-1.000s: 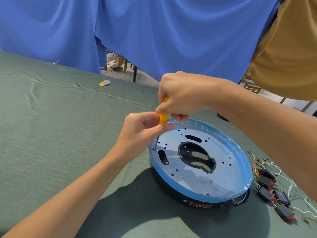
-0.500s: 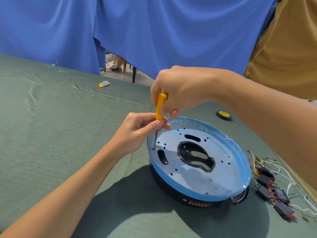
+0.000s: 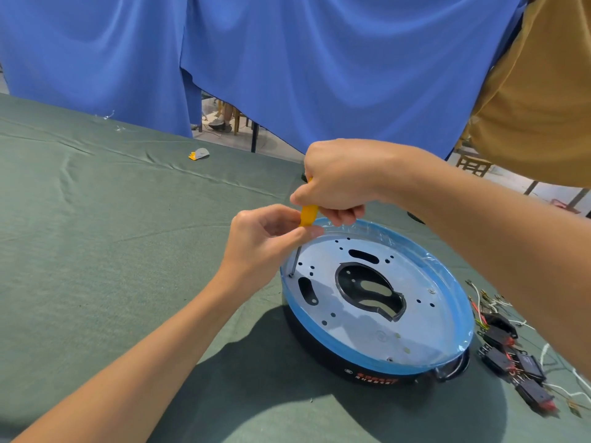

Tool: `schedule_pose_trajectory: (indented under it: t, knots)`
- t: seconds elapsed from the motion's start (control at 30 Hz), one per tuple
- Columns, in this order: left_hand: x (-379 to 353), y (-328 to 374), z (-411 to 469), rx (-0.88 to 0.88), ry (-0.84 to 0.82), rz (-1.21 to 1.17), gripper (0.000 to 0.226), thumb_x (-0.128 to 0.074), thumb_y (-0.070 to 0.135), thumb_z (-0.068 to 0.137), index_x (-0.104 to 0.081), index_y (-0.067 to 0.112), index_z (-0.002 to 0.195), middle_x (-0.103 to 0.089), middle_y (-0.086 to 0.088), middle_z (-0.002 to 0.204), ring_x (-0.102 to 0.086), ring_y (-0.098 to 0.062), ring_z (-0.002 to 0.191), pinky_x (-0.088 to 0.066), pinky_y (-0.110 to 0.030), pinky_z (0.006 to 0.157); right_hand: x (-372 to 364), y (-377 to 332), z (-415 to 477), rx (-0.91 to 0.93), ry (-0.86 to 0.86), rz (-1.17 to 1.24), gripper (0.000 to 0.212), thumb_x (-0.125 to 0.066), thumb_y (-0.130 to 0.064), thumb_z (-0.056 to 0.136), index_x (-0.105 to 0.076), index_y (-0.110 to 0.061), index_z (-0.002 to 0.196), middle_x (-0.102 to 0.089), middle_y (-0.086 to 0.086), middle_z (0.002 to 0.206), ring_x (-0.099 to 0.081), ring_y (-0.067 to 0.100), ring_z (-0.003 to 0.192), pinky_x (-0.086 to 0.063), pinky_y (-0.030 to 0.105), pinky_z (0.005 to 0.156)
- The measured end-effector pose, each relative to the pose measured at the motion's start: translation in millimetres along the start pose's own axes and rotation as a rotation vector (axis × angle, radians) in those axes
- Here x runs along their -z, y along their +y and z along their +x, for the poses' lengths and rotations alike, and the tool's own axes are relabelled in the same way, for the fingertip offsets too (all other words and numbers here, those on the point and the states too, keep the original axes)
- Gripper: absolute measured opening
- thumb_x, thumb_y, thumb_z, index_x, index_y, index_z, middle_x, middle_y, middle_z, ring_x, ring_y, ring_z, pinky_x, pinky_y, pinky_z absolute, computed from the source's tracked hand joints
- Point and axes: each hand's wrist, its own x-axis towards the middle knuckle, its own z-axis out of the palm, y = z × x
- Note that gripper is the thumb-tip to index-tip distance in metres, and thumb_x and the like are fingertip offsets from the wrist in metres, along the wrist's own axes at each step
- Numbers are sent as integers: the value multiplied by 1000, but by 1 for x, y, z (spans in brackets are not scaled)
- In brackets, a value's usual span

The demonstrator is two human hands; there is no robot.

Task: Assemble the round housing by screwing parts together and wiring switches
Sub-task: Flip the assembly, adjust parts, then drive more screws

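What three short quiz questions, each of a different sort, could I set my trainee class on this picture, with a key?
1. True or false: the screwdriver has its tip at the edge of the metal plate.
2. Where do the wired switches lie? A: on the metal plate. B: on the green cloth, right of the round housing. C: stacked behind the housing.
3. Fill in: the right hand grips the screwdriver's ___ handle, while the left hand pinches it lower down.

Key: 1 true; 2 B; 3 yellow.
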Motion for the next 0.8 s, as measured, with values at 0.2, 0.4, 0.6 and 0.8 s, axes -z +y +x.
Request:
schedule_pose_trajectory:
  t: [0.2, 0.4, 0.6, 0.8]
  knots:
    - [2, 2, -1, -28, -115, 96, 9, -72, 26, 80, -77, 31, 86, -77, 7, 80, -74, -27, 75, -58, -51, 78, -2, 8, -2, 84, -5, 28, 35, -55, -37, 91, -67, -13, 69, -67, -4, 54, -67, 8, 50, -44, 20, 51]
    - [12, -2, 2, -3, -223, 64, 14, -69, 24, 88, -76, 21, 100, -78, 3, 89, -74, -11, 90, -55, -24, 85, 7, 6, -4, 216, -52, -55, 10, -76, -33, 80, -72, -24, 77, -68, -10, 55, -62, -2, 49, -44, 16, 44]
    - [22, -5, 3, 143, -276, 51, 23, -80, 26, 79, -79, 12, 97, -78, -1, 94, -72, -12, 96, -53, -28, 92, 4, 1, 2, 231, -70, -64, 20, -65, -26, 87, -73, -17, 72, -67, -11, 52, -61, -3, 48, -39, 6, 41]
    - [24, -3, 6, 121, -366, 480, 9, -85, 24, 74, -81, 22, 82, -69, 12, 115, -52, 3, 120, -39, -33, 107, -1, 2, -3, 96, -92, 11, 39, -56, -25, 93, -63, -11, 57, -67, -2, 51, -61, 7, 43, -47, 21, 56]
